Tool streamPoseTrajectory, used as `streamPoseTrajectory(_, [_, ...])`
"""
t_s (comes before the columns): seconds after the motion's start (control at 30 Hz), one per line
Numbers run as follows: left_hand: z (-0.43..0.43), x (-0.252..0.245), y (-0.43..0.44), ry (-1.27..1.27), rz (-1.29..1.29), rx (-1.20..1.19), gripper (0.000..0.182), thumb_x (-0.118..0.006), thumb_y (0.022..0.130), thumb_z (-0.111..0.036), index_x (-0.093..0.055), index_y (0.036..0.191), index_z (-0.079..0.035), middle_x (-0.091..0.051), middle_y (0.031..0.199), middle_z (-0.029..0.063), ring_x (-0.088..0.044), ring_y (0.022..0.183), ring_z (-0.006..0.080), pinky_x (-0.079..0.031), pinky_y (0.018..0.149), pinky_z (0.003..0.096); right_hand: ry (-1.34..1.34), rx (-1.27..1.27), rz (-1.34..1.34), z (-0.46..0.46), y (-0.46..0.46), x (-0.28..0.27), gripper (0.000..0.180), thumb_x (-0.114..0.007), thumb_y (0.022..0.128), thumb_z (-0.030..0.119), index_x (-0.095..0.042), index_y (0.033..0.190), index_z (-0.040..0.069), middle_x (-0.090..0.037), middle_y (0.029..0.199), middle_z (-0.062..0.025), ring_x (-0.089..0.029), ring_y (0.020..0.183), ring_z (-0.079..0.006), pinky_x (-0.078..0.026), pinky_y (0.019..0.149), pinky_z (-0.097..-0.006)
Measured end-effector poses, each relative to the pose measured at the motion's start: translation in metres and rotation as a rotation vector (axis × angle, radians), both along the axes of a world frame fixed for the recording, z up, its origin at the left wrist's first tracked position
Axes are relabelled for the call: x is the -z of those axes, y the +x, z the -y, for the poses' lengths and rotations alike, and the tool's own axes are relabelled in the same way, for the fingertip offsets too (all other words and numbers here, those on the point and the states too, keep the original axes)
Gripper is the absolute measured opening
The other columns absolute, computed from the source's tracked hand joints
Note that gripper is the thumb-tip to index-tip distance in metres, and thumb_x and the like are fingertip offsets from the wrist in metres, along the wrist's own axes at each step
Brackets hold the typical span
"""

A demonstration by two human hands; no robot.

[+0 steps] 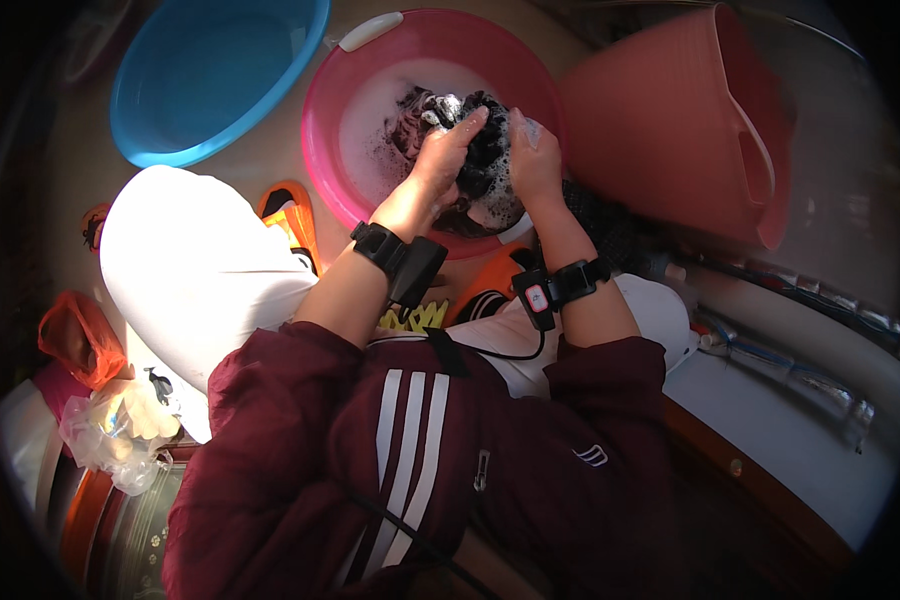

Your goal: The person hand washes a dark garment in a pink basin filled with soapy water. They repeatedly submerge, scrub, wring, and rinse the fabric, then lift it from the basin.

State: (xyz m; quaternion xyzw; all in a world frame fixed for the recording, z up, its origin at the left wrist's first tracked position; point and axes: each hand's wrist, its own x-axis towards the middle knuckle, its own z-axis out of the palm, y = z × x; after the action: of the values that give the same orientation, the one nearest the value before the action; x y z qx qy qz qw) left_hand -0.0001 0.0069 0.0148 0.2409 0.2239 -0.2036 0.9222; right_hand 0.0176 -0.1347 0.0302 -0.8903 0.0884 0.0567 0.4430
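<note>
A pink plastic basin (435, 30) with soapy water stands on the floor in front of me. Dark wet cloth (480, 157), flecked with foam, is bunched between my two hands over the basin. My left hand (442, 154) grips its left side, thumb on top; white foam clings to the cloth beside it. On the right, my right hand (536, 154) is closed on the cloth's other side, with suds on its fingers. More of the dark cloth lies in the suds to the left and below my hands. Each wrist wears a black strapped device.
A blue basin (217, 142) stands at the upper left. To the right, a large pink flexible tub (645, 135) with a handle lies tilted close to the pink basin. Orange shoes (300, 225) are near the basin. An orange plastic bag (82, 337) and a clear bag (120, 442) sit at left.
</note>
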Motion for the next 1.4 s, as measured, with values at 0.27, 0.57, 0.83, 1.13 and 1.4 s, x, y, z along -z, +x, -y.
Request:
streamPoseTrajectory(0.27, [-0.011, -0.023, 0.001, 0.635, 0.614, 0.139, 0.033, -0.068, 0.096, -0.024, -0.068, 0.112, 0.005, -0.073, 0.094, 0.0104, -0.067, 0.087, 0.0156, -0.055, 0.079, 0.0337, 0.758, 0.033, -0.321, 0.021, -0.003, -0.033, 0.061, -0.060, 0.099, 0.048, -0.058, 0.130, -0.005, -0.068, 0.115, -0.0095, -0.064, 0.102, -0.0195, -0.049, 0.093, -0.0327])
streamPoseTrajectory(0.57, [0.020, 0.013, -0.025, 0.087, 0.084, 0.244, 0.005, -0.059, 0.083, -0.009, -0.056, 0.087, -0.008, -0.054, 0.085, 0.0005, -0.052, 0.074, 0.0160, -0.046, 0.068, 0.0316, 0.077, -0.052, -0.055, -0.004, -0.019, -0.028, 0.062, -0.065, 0.087, 0.006, -0.042, 0.144, -0.003, -0.065, 0.122, -0.0184, -0.065, 0.108, -0.0321, -0.049, 0.098, -0.0403])
streamPoseTrajectory(0.83, [-0.012, 0.021, 0.015, -0.330, -0.057, -0.017, 0.051, -0.045, 0.106, -0.047, -0.056, 0.133, -0.004, -0.061, 0.133, 0.0140, -0.057, 0.122, 0.0308, -0.043, 0.110, 0.0467, -0.087, -0.387, 0.267, -0.040, -0.065, -0.058, 0.062, -0.057, 0.092, -0.002, -0.037, 0.150, 0.002, -0.056, 0.138, -0.0243, -0.057, 0.127, -0.0371, -0.045, 0.105, -0.0402])
streamPoseTrajectory(1.13, [-0.004, 0.056, 0.006, -0.197, 0.035, 0.023, 0.028, -0.062, 0.099, -0.030, -0.064, 0.107, -0.003, -0.068, 0.089, 0.0090, -0.066, 0.071, 0.0219, -0.057, 0.066, 0.0354, -0.126, -0.301, 0.198, -0.042, -0.059, -0.038, 0.027, -0.065, 0.095, 0.015, -0.062, 0.115, -0.003, -0.069, 0.093, -0.0242, -0.070, 0.084, -0.0366, -0.053, 0.077, -0.0384])
streamPoseTrajectory(1.4, [0.017, 0.005, -0.004, 0.332, 0.247, -0.040, 0.020, -0.051, 0.106, -0.021, -0.059, 0.101, -0.004, -0.058, 0.087, 0.0024, -0.055, 0.084, 0.0110, -0.048, 0.076, 0.0323, -0.148, 0.006, 0.017, -0.016, -0.029, -0.011, 0.041, -0.054, 0.102, 0.030, -0.066, 0.096, -0.009, -0.067, 0.078, -0.0219, -0.065, 0.069, -0.0304, -0.049, 0.069, -0.0378])
